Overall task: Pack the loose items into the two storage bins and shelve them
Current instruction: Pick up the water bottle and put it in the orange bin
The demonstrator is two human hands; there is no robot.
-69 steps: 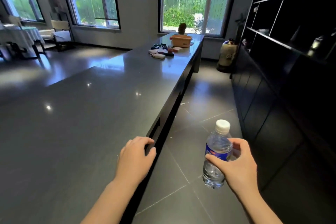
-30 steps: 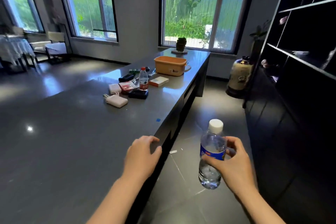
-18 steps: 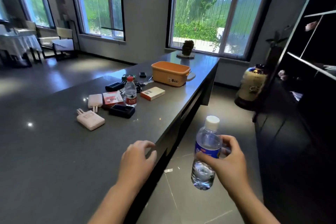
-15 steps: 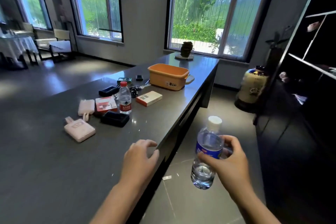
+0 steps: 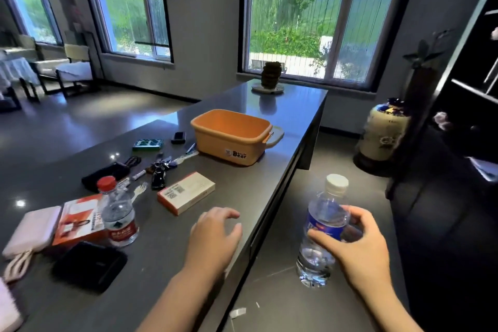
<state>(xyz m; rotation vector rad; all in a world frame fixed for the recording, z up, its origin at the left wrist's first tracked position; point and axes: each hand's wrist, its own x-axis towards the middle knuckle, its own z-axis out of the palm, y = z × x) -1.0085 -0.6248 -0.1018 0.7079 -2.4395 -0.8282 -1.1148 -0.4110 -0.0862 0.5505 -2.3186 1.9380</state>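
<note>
My right hand (image 5: pixel 358 248) grips a clear water bottle (image 5: pixel 322 232) with a blue label and white cap, upright over the floor beside the counter. My left hand (image 5: pixel 213 237) hovers or rests, fingers relaxed, near the counter's right edge. An orange storage bin (image 5: pixel 231 135) stands empty-looking farther along the dark counter (image 5: pixel 291 113). Loose items lie left of my hand: a red-capped bottle (image 5: pixel 118 213), an orange-and-white box (image 5: pixel 186 193), a black wallet (image 5: pixel 90 265), a red-and-white packet (image 5: pixel 78 219), a pink pouch (image 5: pixel 32 228), keys (image 5: pixel 159 170) and a black case (image 5: pixel 105 172).
A small potted plant (image 5: pixel 270 78) sits at the counter's far end by the window. A large ceramic vase (image 5: pixel 384 135) stands on the floor to the right. Dark shelving (image 5: pixel 469 67) lines the right wall. Chairs (image 5: pixel 72 67) stand at the far left.
The view has advanced along the counter, so the bin and loose items are now close. My right hand still holds the bottle; my left hand stays by the counter edge.
</note>
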